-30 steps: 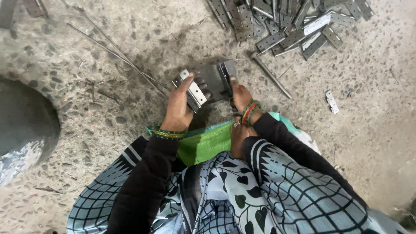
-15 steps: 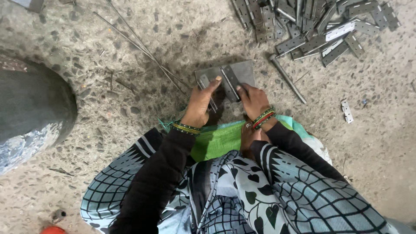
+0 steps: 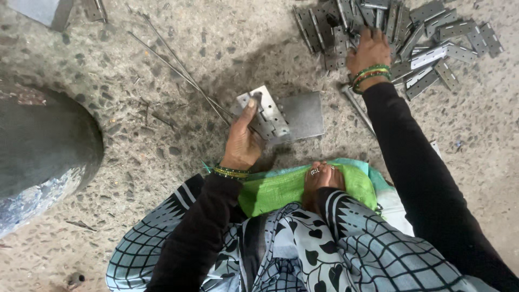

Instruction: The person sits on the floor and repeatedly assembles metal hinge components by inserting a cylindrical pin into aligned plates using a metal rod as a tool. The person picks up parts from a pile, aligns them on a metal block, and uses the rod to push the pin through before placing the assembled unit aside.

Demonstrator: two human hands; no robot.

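The left hand (image 3: 242, 141) pinches a shiny metal hinge (image 3: 263, 114) by its near leaf, thumb up along the edge, its grip pressed onto the metal; the hinge lies opened out on a flat grey plate (image 3: 304, 115) on the speckled concrete floor (image 3: 162, 162). The right hand (image 3: 369, 51) reaches well away to the heap of hinge leaves (image 3: 427, 32) at the top, fingers buried among them, so I cannot tell whether its grip is spread or pressed together. Thin metal rods (image 3: 178, 73) lie just left of the hinge, and a green sack (image 3: 275, 189) covers the lap.
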